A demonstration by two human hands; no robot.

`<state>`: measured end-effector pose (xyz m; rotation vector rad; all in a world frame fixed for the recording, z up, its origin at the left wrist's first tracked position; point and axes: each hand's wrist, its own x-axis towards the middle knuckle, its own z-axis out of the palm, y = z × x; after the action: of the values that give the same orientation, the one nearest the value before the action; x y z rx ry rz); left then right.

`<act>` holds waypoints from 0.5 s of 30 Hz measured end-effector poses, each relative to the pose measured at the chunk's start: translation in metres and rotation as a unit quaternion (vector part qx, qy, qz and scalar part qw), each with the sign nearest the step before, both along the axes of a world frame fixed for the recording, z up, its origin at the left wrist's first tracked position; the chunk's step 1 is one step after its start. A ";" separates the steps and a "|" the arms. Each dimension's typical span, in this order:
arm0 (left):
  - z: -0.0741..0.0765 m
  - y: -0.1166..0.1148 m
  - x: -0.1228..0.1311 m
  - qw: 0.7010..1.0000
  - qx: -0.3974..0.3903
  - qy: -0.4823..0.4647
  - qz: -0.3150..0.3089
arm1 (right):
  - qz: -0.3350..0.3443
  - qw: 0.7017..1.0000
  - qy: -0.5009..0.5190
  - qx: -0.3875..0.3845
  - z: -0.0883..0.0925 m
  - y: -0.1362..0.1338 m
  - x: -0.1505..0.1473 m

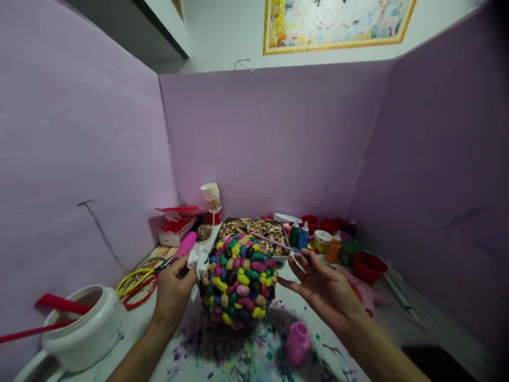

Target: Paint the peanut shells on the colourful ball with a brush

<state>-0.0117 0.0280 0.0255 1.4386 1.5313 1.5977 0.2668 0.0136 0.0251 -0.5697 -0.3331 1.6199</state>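
In front of me on the paint-spotted tabletop is a ball (240, 281) covered in yellow, green, pink, blue, black and tan lumps that look like painted peanut shells. At its left side, my left hand (175, 286) is closed, thumb and fingers pinching a crumpled white tissue (199, 260) against the ball. Between thumb and forefinger, my right hand (328, 292) grips a thin paintbrush (274, 242); its tip points left over the top of the ball. The other fingers of that hand are spread near the ball's right side. An uncapped pink paint bottle (297, 342) stands below, right of the ball.
Behind the ball lies a metal tray (281, 259) of shell pieces. Paint bottles (304, 236) and red cups (369, 268) stand at right. Leftward are scissors (159, 268), a tissue box (175, 233), paper cups (210, 196) and a white pot (89, 323). Purple panels (262, 143) enclose the table.
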 end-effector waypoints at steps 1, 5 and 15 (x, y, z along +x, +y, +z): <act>0.001 -0.002 0.001 1.000 0.002 -0.005 0.012 | -0.001 1.000 -0.002 -0.003 -0.001 0.000 0.000; 0.001 -0.005 0.005 0.999 0.002 0.008 0.043 | -0.001 1.000 -0.021 -0.010 -0.002 0.001 -0.003; -0.004 -0.004 0.009 0.997 0.016 0.030 0.067 | -0.195 0.950 -0.215 0.115 0.045 -0.012 0.042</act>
<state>-0.0031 0.0243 0.0219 1.4404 1.6757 1.6765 0.3089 0.0016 0.0699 -0.7545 -0.6782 1.0502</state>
